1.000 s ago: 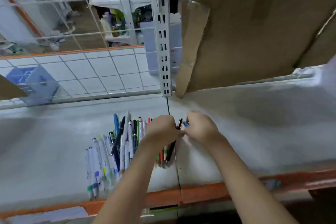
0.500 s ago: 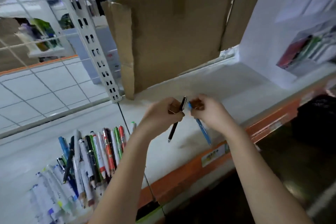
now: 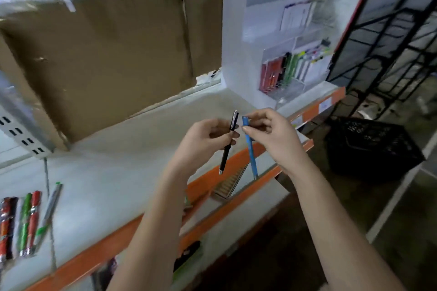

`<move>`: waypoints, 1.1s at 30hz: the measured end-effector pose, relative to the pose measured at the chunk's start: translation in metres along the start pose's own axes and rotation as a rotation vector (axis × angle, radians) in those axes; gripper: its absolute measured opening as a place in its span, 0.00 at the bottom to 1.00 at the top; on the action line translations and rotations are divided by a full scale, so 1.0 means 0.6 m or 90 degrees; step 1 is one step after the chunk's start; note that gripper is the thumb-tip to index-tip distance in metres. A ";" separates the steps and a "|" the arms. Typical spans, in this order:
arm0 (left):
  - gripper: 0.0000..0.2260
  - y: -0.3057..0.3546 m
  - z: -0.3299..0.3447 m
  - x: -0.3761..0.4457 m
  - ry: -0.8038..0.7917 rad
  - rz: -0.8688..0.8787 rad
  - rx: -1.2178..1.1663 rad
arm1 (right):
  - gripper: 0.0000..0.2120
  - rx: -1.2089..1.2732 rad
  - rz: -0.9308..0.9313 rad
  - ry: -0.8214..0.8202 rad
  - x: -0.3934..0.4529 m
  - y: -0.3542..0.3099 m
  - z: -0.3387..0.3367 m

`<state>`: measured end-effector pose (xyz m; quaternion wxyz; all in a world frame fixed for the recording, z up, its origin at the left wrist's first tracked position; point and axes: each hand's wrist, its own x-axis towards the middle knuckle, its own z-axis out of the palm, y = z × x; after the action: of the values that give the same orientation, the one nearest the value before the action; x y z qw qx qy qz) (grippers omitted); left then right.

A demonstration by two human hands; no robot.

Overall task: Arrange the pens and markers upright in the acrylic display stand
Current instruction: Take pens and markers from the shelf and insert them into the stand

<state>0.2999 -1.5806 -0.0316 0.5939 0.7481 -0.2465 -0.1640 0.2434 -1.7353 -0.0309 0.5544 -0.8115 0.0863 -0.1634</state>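
**Two pens in hand, stand off to the right**

Above the shelf edge, left hand point(image 3: 203, 139) pinching a black pen point(image 3: 228, 144) near its clip end, right hand point(image 3: 272, 134) pinching a blue pen point(image 3: 249, 146) near its top. Both pens hanging roughly upright, tips down, just beside each other but not touching.

Up and to the right of both grips – the acrylic display stand point(image 3: 238, 59) at the far end of the shelf point(image 3: 118, 172), lower pockets already holding red, green and white pens point(image 3: 287, 71). Right hand nearer to it, so probably the blue one first. Long axes already close to vertical, so likely little re-turning needed, mostly a carry across and a drop into a pocket.

More loose pens point(image 3: 26, 222) lying flat at the left edge – well apart from the stand.

Labels: too blurry to read, no brand legible anywhere.
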 end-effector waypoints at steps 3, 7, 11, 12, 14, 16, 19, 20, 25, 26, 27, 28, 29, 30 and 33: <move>0.10 0.017 0.061 0.030 0.003 0.005 -0.027 | 0.10 0.015 -0.013 0.024 0.006 0.016 -0.065; 0.08 0.032 0.121 0.069 0.015 0.012 -0.063 | 0.11 0.028 -0.026 0.072 0.022 0.039 -0.128; 0.06 0.037 0.163 0.118 0.028 0.027 -0.091 | 0.11 0.013 -0.048 0.111 0.054 0.065 -0.171; 0.06 0.037 0.171 0.132 0.029 0.032 -0.092 | 0.11 0.014 -0.053 0.123 0.065 0.072 -0.180; 0.06 0.036 0.186 0.163 0.036 0.046 -0.089 | 0.11 0.010 -0.068 0.146 0.089 0.085 -0.198; 0.06 0.034 0.198 0.198 0.047 0.065 -0.087 | 0.11 -0.001 -0.090 0.163 0.119 0.098 -0.215; 0.09 0.031 0.211 0.254 0.079 0.093 -0.083 | 0.12 -0.007 -0.114 0.187 0.172 0.113 -0.238; 0.10 0.030 0.214 0.272 0.090 0.100 -0.082 | 0.12 -0.013 -0.123 0.195 0.191 0.119 -0.245; 0.11 0.026 0.218 0.352 0.130 0.126 -0.074 | 0.11 -0.013 -0.150 0.247 0.281 0.145 -0.266; 0.11 0.024 0.218 0.364 0.131 0.128 -0.080 | 0.10 -0.013 -0.157 0.256 0.296 0.150 -0.268; 0.10 0.023 0.217 0.375 0.131 0.130 -0.085 | 0.10 -0.014 -0.165 0.264 0.310 0.153 -0.269; 0.10 0.021 0.217 0.386 0.131 0.133 -0.089 | 0.10 -0.019 -0.174 0.272 0.324 0.155 -0.269; 0.09 0.020 0.217 0.395 0.132 0.135 -0.091 | 0.10 -0.027 -0.185 0.279 0.337 0.157 -0.269; 0.09 0.018 0.218 0.403 0.137 0.136 -0.093 | 0.10 -0.037 -0.197 0.285 0.350 0.158 -0.268; 0.09 0.017 0.222 0.421 0.158 0.142 -0.106 | 0.10 -0.072 -0.249 0.296 0.383 0.165 -0.267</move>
<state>0.4349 -1.8320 -0.0420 0.6943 0.6788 -0.2381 -0.0235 0.4038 -1.9854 -0.0310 0.4317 -0.7829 0.0618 -0.4437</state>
